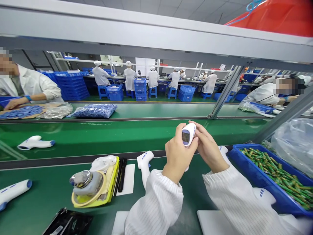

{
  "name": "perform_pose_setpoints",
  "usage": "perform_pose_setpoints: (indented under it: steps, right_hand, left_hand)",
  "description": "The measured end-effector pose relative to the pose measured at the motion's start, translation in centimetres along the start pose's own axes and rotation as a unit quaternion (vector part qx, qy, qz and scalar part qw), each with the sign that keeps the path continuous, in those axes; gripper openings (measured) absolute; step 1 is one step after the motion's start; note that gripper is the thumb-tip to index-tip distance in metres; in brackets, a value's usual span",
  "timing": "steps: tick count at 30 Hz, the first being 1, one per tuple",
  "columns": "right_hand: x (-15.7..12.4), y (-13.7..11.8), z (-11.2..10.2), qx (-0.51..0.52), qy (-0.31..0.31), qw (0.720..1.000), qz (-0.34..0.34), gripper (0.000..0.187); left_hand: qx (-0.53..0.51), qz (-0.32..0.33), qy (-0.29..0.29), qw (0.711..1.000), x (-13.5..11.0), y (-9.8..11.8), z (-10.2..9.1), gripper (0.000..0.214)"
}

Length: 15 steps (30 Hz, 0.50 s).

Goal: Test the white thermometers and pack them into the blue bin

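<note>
Between my two hands, above the near edge of the green belt, is a white infrared thermometer (189, 133) with a small grey screen facing me. My left hand (178, 153) wraps round its body, thumb and fingers closed. The fingers of my right hand (207, 148) press against its far right side. Just left of my left sleeve lies another white thermometer gun (145, 163) on the green worktop. One more thermometer (223, 151) shows partly behind my right hand, and a further one (262, 195) lies partly under my right sleeve.
A yellow tray (111, 187) holds a pump bottle and tape, beside black markers (122, 176). At right stands a blue bin (259, 173) of green parts. Thermometer (35, 142) lies on the conveyor. A metal shelf beam (146, 29) crosses overhead. Co-workers sit across the belt.
</note>
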State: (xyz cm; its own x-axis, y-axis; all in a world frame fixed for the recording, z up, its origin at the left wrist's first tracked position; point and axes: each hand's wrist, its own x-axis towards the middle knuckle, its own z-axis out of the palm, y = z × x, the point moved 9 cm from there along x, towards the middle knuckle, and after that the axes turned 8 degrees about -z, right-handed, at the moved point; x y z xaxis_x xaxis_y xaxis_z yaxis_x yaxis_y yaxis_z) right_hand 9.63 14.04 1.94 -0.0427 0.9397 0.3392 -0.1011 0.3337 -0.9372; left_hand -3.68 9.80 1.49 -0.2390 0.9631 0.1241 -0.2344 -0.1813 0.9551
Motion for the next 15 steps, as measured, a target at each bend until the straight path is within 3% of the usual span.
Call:
perform_pose_setpoints:
  steps: [5,8,10,12,13,15]
  right_hand:
    - [-0.2,0.3,-0.4,-0.001,0.001,0.999,-0.035,0.037]
    - [-0.3,0.4,-1.0,-0.019,0.01,0.998,-0.057,0.039]
    - [-0.9,-0.7,-1.3,-0.065,0.018,0.992,-0.109,0.042]
    - [-2.2,-2.7,-0.8,-0.14,0.005,0.969,-0.203,0.043]
    - [-3.1,-3.7,0.1,-0.171,-0.028,0.952,-0.252,0.042]
    - [-5.1,-4.7,2.6,-0.194,-0.137,0.918,-0.317,0.035]
  left_hand:
    - [0.225,0.079,-0.023,0.971,-0.4,1.4,1.1,0.042]
    - [0.244,0.093,-0.05,0.964,-0.3,1.3,1.6,0.043]
    - [0.129,0.059,-0.062,0.988,0.2,0.7,1.3,0.04]
    - [-0.065,-0.019,-0.071,0.995,0.9,-0.6,1.0,0.038]
    - [-0.168,-0.076,-0.079,0.98,1.2,-1.5,1.1,0.038]
    - [-0.331,-0.209,-0.091,0.916,1.1,-3.3,1.9,0.039]
